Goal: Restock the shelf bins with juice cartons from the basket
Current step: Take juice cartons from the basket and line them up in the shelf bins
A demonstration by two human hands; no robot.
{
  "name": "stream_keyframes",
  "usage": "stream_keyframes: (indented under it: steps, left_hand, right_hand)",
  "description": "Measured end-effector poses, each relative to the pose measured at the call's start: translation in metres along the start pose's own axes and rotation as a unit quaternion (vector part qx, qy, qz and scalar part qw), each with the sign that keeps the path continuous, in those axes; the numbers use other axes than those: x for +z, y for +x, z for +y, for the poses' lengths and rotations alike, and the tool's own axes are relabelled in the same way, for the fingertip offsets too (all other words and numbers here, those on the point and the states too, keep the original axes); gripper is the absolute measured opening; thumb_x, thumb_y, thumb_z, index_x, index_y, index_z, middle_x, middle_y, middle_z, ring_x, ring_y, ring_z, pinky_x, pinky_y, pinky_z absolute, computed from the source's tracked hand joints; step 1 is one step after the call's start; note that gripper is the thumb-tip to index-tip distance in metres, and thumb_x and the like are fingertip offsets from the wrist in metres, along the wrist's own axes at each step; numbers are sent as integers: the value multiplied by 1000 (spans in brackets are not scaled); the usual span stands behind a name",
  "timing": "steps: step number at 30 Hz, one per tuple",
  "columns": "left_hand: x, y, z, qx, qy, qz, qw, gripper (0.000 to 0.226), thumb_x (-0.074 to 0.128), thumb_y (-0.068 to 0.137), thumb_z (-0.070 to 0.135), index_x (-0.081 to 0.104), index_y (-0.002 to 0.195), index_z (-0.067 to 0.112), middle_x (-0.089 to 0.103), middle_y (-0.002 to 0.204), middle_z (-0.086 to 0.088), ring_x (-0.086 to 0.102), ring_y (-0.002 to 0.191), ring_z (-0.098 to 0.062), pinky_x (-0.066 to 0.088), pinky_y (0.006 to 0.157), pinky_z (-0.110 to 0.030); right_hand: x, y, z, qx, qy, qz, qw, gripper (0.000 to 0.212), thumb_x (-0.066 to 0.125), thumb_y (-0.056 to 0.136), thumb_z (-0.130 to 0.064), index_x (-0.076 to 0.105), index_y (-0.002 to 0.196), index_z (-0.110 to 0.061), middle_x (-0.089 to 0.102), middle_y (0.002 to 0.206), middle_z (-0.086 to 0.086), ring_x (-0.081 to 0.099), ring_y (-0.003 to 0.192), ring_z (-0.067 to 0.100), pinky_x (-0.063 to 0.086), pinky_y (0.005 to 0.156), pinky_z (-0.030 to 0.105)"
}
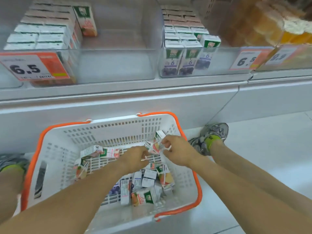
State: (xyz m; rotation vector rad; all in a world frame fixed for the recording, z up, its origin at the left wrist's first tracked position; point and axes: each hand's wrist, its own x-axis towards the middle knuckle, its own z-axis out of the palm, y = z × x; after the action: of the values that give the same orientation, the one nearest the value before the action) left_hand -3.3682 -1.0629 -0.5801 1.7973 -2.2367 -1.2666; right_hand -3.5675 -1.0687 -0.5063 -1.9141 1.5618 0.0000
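Observation:
A white basket (70, 149) with an orange rim sits on the floor below the shelf, holding several small juice cartons (145, 196). Both my hands are inside it near the far right corner. My right hand (179, 151) grips a small carton (157, 141) with apple-coloured print. My left hand (136, 157) is curled beside it, touching the same carton cluster and a straw; whether it holds a carton of its own is unclear. Above, the left clear bin (114, 65) holds orange-labelled cartons (50, 34) on its left side. The right bin (219, 65) holds purple grape cartons (179, 63).
Price tags reading 6.5 hang on the left bin front (33, 66) and the right bin front (244, 60). Packaged goods fill the upper right (270, 22). My shoes rest on the tiled floor, one right of the basket (211, 137) and one left (11, 162).

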Motion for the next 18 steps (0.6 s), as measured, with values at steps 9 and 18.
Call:
stream_keyframes:
  steps: [9, 18]
  left_hand:
    - [82, -12, -43, -97, -218, -57, 970, 46, 73, 88, 26, 51, 129, 27, 56, 100, 7, 62, 87, -15, 46, 62, -13]
    - [97, 1, -46, -51, -199, -14, 979, 38, 72, 88, 17, 60, 124, 21, 57, 107, -9, 61, 93, -27, 53, 74, -29]
  right_hand:
    - [106, 7, 31, 63, -187, -160, 967, 47, 57, 94, -47, 50, 127, -15, 44, 130, 14, 61, 102, 37, 47, 76, 40]
    - [125, 5, 23, 126, -111, -89, 982, 50, 62, 92, -35, 39, 129, -12, 49, 125, 17, 62, 98, 33, 44, 70, 34]
